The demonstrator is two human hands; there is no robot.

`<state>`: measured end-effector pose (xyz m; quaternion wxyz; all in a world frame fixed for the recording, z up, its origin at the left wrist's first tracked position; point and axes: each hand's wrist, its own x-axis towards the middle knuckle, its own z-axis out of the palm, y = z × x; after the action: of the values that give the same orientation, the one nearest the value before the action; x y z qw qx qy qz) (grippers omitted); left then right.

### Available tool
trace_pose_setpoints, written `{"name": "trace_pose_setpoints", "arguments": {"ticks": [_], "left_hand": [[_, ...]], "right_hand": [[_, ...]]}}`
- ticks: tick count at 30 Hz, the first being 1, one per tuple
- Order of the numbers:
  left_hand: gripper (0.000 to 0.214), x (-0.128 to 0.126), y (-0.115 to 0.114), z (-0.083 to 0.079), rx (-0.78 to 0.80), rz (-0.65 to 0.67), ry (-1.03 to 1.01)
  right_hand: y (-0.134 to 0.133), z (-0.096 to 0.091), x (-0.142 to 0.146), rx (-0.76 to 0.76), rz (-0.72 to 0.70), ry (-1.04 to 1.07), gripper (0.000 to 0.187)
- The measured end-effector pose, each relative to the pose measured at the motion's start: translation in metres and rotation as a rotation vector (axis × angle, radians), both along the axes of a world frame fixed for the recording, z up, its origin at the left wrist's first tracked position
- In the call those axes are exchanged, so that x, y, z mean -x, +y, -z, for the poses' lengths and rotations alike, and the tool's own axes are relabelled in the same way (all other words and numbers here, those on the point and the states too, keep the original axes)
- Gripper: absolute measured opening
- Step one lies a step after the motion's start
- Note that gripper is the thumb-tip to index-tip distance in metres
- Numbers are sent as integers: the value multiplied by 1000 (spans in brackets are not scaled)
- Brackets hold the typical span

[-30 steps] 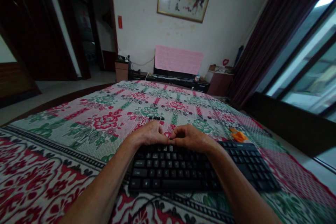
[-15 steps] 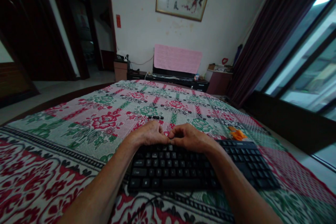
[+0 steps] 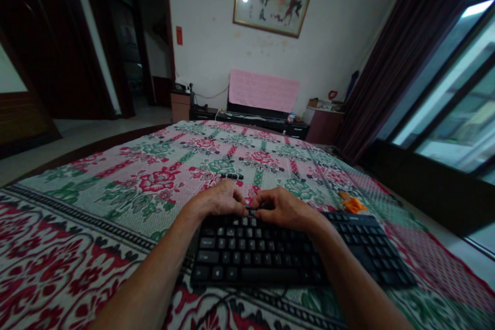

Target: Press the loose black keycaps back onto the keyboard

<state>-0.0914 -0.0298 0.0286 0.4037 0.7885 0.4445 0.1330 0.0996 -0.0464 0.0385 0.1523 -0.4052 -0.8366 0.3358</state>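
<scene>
A black keyboard [image 3: 270, 259] lies on the patterned bed cover below my hands. At its back row, near the left end, both hands meet with fingertips almost touching. My right hand [image 3: 284, 209] is closed in a pinch, thumb and forefinger at a small dark keycap [image 3: 251, 212]. Beside it, my left hand [image 3: 221, 199] has its fingers curled and pressed together at the same row; what they hold is hidden. Several loose black keycaps [image 3: 232, 177] lie in a short row on the cover just beyond my left hand.
An orange thing [image 3: 355, 205], its kind unclear, lies behind the keyboard's right part. A dark cable runs along the keyboard's front edge. The flowered cover [image 3: 154, 180] spreads across the bed. Farther off stands a low cabinet with a pink cloth [image 3: 264, 90] over a screen.
My fingertips have come down onto the back row of keys, and the right thumb and forefinger have shifted slightly. The whole view has tilted a little; the keyboard and loose keycaps stay put.
</scene>
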Motion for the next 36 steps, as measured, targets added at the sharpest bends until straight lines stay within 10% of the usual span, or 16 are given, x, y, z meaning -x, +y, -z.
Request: {"name": "trace_pose_setpoints", "arguments": {"ticks": [36], "left_hand": [[22,-6,2,8,22,-109,16]], "right_hand": [[-13,1,15,-434,158,-344,16]]}}
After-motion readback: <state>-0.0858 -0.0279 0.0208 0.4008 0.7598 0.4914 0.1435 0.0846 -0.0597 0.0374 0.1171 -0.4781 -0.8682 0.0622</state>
